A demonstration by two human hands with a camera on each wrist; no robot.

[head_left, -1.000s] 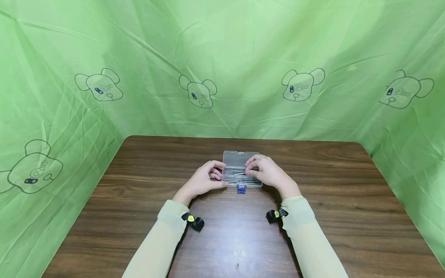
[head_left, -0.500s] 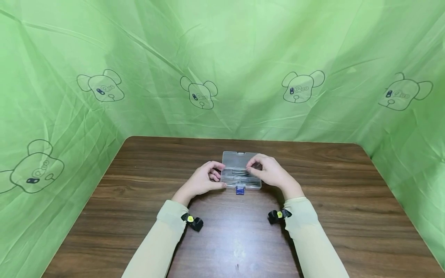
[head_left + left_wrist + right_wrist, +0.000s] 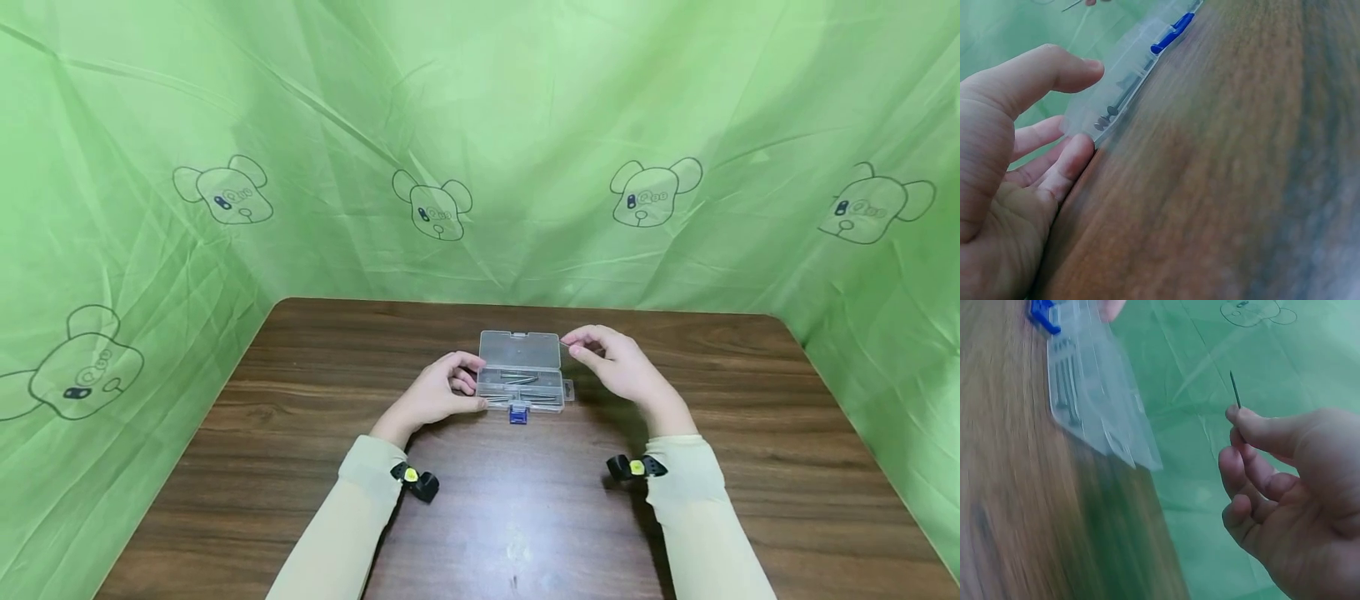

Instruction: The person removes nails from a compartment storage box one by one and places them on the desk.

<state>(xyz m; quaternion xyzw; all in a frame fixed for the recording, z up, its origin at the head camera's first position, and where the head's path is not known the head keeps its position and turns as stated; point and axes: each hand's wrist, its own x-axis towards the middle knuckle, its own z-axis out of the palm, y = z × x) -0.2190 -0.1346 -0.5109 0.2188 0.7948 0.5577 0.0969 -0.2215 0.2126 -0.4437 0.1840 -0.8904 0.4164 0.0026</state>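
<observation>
A clear plastic compartment box (image 3: pixel 519 348) lies on the table with its lid tipped back and its blue latch (image 3: pixel 518 414) at the front. Several nails (image 3: pixel 519 377) lie in its compartments; flat nail heads show in the left wrist view. My left hand (image 3: pixel 435 388) holds the box's left end, thumb at the front corner and fingers along the side. Just right of the lid, my right hand (image 3: pixel 626 367) pinches one thin nail (image 3: pixel 1235 390) between thumb and fingertips, point outward. The pinched part of that nail is hidden by the fingers.
The wood-grain table (image 3: pixel 300 367) surrounds the box. A clear hanging tab (image 3: pixel 568 390) sticks out from the box's right side. Green cloth (image 3: pixel 525 150) with bear drawings encloses the table's back and sides.
My right hand has moved from over the box to the right, out past the lid, with a nail in its fingertips. The left hand stays at the box's left end.
</observation>
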